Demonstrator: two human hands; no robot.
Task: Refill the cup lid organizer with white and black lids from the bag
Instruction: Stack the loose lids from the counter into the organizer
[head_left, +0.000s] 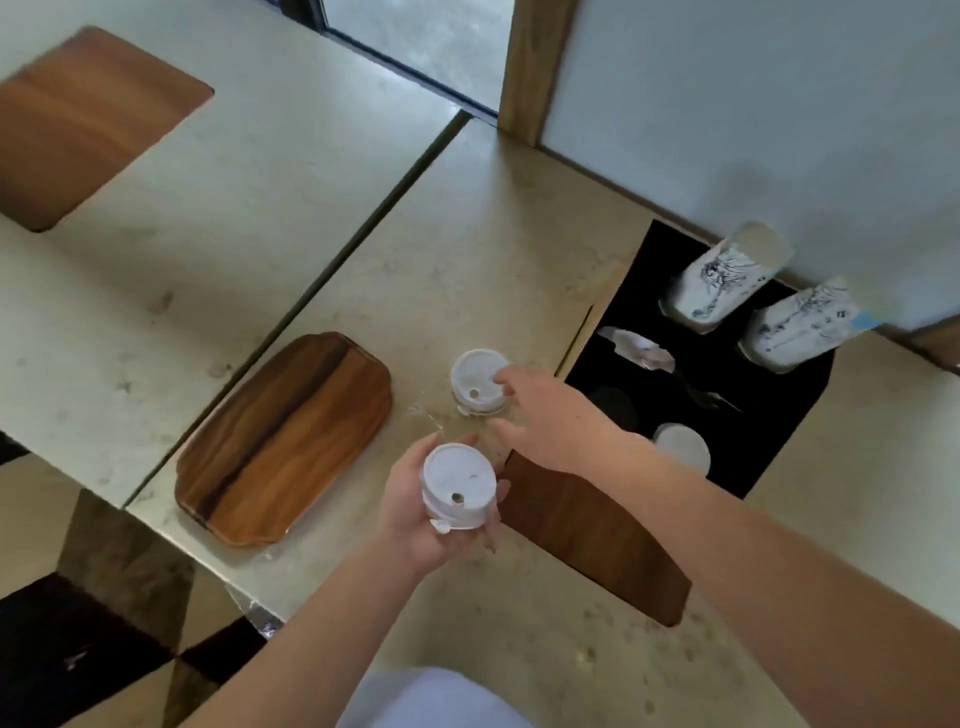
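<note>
A short stack of white plastic lids (458, 487) is cupped in the left hand (436, 512). The right hand (545, 410), fingers spread, is reached toward a second white lid stack (479, 382) on the beige bench (467, 249); a loose pinch could scatter it.

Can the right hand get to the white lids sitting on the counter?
Probably yes. The right hand is open, its fingers already at the edge of the white lids on the counter, with nothing between them.
</note>
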